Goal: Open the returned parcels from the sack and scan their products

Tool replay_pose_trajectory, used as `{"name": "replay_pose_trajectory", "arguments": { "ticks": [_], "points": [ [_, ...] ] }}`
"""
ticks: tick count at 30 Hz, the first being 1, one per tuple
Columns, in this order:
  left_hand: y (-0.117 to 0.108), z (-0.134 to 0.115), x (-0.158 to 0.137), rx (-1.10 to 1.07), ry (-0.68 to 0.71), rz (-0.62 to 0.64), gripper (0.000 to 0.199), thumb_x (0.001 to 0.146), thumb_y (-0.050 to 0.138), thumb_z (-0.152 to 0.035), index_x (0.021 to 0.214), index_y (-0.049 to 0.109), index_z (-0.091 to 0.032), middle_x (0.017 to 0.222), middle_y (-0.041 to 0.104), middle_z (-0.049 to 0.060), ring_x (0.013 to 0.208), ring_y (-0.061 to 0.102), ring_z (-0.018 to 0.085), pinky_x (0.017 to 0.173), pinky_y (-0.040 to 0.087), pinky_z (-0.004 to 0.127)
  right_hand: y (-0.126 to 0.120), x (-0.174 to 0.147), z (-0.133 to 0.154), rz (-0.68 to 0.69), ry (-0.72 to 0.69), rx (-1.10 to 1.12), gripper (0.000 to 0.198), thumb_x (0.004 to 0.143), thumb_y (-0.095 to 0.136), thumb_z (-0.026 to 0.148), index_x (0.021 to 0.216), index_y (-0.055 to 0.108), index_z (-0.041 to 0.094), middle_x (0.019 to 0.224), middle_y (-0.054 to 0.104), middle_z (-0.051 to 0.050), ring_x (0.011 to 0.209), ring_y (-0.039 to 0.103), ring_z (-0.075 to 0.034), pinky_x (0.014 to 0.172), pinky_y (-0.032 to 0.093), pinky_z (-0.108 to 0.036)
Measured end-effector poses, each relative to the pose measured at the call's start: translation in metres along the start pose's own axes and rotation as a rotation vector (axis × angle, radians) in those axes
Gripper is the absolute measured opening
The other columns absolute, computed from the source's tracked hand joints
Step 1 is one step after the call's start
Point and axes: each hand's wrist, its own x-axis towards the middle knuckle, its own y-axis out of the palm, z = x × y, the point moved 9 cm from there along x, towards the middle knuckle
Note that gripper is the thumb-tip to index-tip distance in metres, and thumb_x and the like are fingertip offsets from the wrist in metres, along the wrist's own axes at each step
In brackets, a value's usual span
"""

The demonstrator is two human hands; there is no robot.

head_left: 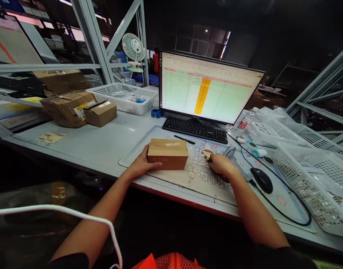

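Observation:
A small brown cardboard box (168, 158), with clear tape along its top, rests near the front edge of the illustrated desk mat (185, 181). My left hand (143, 163) grips the box's left end, the thumb across its front face. To the right of the box, apart from it, my right hand (220, 165) is closed around a small yellow-and-black box cutter (207, 158), most of which the fingers hide. A grey handheld device (242, 170) with a cable lies just beyond my right hand. Behind the box lies a black pen (184, 139).
A monitor (185, 89) and black keyboard (195, 129) stand behind the mat. A black mouse (261, 180) and white perforated baskets (300, 186) are at right. Cardboard boxes (101, 113) and a white basket (143, 107) sit at left. A white cable (62, 210) crosses the lower left.

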Motion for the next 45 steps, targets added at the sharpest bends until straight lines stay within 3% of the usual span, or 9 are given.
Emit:
{"name": "replay_pose_trajectory", "arguments": {
  "ticks": [4,8,14,20,29,45],
  "points": [
    [0.003,-0.008,-0.002,0.012,0.024,0.029,0.102,0.072,0.092,-0.05,0.157,0.043,-0.019,0.138,0.068,0.015,0.14,0.059,0.036,0.121,0.046,0.05,-0.017,0.016,0.024,-0.019,-0.165,0.327,0.037,0.101,0.035,0.018,0.111,0.07,0.019,0.098,0.078,-0.006,0.088,0.072,-0.02,0.076,0.051,-0.027],
    [0.004,-0.006,-0.003,0.022,0.018,0.045,0.106,0.069,0.093,-0.051,0.156,0.043,-0.018,0.142,0.066,0.016,0.144,0.054,0.038,0.123,0.044,0.052,-0.032,0.021,0.049,-0.253,-0.256,0.621,0.036,0.103,0.038,0.031,0.089,0.068,0.018,0.081,0.071,-0.004,0.078,0.065,-0.02,0.068,0.044,-0.028],
    [0.005,0.004,-0.003,0.022,-0.032,0.055,0.11,0.062,0.095,-0.054,0.155,0.047,-0.019,0.145,0.065,0.018,0.144,0.054,0.041,0.124,0.043,0.057,-0.023,0.006,0.06,-0.387,-0.288,0.703,0.037,0.104,0.047,0.042,0.107,0.077,0.02,0.098,0.079,-0.006,0.091,0.068,-0.023,0.077,0.043,-0.03],
    [0.007,0.007,-0.003,0.044,-0.054,0.06,0.112,0.06,0.096,-0.055,0.155,0.048,-0.019,0.141,0.068,0.017,0.145,0.053,0.042,0.125,0.042,0.057,-0.028,-0.003,0.053,-0.45,-0.283,0.721,0.037,0.105,0.047,0.041,0.104,0.078,0.021,0.095,0.079,-0.006,0.088,0.069,-0.023,0.075,0.043,-0.03],
    [0.005,0.008,-0.006,0.092,-0.092,0.037,0.114,0.058,0.097,-0.058,0.154,0.05,-0.019,0.137,0.069,0.016,0.145,0.052,0.043,0.127,0.037,0.06,-0.031,-0.014,0.056,-0.446,-0.246,0.655,0.038,0.107,0.047,0.041,0.102,0.08,0.021,0.088,0.078,-0.006,0.081,0.068,-0.023,0.068,0.039,-0.03],
    [0.004,0.001,-0.008,0.111,-0.051,0.005,0.117,0.055,0.097,-0.062,0.152,0.05,-0.017,0.135,0.069,0.018,0.142,0.055,0.042,0.126,0.04,0.058,-0.03,-0.019,0.054,-0.455,-0.207,0.676,0.035,0.106,0.05,0.039,0.11,0.081,0.023,0.1,0.081,-0.007,0.092,0.071,-0.027,0.079,0.047,-0.034]
  ]
}}
